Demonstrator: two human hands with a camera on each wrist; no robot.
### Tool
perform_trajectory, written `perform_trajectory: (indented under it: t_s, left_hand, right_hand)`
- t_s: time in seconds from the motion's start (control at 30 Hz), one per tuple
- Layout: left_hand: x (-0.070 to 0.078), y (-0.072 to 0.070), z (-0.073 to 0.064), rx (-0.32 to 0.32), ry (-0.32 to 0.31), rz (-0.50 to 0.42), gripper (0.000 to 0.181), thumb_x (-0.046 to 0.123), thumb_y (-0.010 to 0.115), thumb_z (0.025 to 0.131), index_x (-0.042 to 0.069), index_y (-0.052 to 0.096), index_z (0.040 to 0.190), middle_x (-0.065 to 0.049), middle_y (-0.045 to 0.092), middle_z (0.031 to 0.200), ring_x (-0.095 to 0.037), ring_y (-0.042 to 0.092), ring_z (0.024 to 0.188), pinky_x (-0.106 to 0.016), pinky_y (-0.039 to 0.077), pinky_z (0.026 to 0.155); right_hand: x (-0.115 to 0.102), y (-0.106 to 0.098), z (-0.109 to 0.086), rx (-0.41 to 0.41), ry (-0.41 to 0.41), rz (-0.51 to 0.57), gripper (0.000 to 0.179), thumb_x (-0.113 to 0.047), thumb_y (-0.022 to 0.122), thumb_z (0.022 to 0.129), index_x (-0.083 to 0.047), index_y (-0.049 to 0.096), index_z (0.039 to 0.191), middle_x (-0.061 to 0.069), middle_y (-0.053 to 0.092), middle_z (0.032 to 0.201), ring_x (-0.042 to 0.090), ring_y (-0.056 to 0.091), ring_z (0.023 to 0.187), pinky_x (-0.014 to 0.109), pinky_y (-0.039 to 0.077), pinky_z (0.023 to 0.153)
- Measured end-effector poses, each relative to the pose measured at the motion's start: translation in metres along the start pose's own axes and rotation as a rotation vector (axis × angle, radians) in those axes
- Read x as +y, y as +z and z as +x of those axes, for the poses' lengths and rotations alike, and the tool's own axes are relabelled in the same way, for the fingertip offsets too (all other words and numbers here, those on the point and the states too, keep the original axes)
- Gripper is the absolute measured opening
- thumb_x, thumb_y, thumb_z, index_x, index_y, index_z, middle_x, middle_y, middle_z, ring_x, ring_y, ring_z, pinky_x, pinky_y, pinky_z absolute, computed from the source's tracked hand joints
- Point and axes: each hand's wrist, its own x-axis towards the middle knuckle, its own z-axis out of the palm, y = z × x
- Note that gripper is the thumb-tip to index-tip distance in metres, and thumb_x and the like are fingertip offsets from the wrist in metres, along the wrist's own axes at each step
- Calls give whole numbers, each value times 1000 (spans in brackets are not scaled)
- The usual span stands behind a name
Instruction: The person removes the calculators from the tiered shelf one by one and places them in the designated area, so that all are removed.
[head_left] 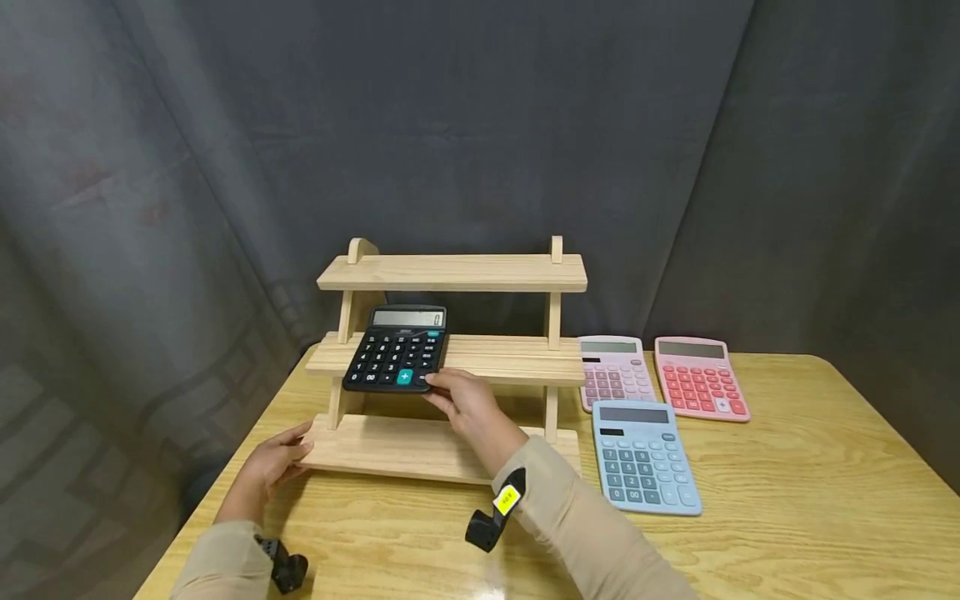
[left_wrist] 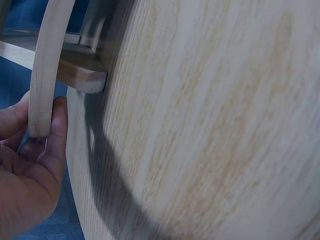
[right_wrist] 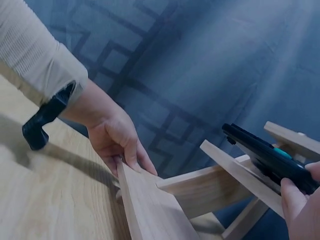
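Observation:
A black calculator (head_left: 397,350) with a teal plus key leans back over the left part of the middle tier of a wooden three-tier stand (head_left: 450,273). My right hand (head_left: 468,408) pinches its lower right corner, as the right wrist view also shows with the calculator (right_wrist: 265,155) tilted by the middle board. At the stand's lower left, my left hand (head_left: 276,458) grips the end of the bottom board (left_wrist: 45,75), thumb on one face and fingers on the other. Part of the middle board is hidden behind the calculator.
Right of the stand lie a light blue calculator (head_left: 647,457), a pale pink calculator (head_left: 615,371) partly behind it, and a pink calculator (head_left: 702,377). All rest on the wooden table (head_left: 810,500). A grey curtain (head_left: 480,125) hangs behind the table.

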Motion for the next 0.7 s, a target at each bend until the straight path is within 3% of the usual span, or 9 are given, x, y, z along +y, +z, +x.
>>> perform_trajectory:
  t_s: [0.37,0.7]
  left_hand:
    - [1,1,1,-1,16,30,57,12,50,88,-1,19,135,-34,21,129,-5,52,73,-21,43,64]
    - [1,-1,-1,-32,19,40,59,15,50,89,-2,17,135,-35,17,130,-7,53,78,-22,44,67]
  right_hand:
    - [-6,-13,-18,-51,4,108,38,17,48,78,19,42,115,27,45,114,26,50,97,33,42,80]
    - [-22,-28,-37,-57,-35,128,39,17,46,79,20,36,116,21,50,101,15,57,76,30,44,77]
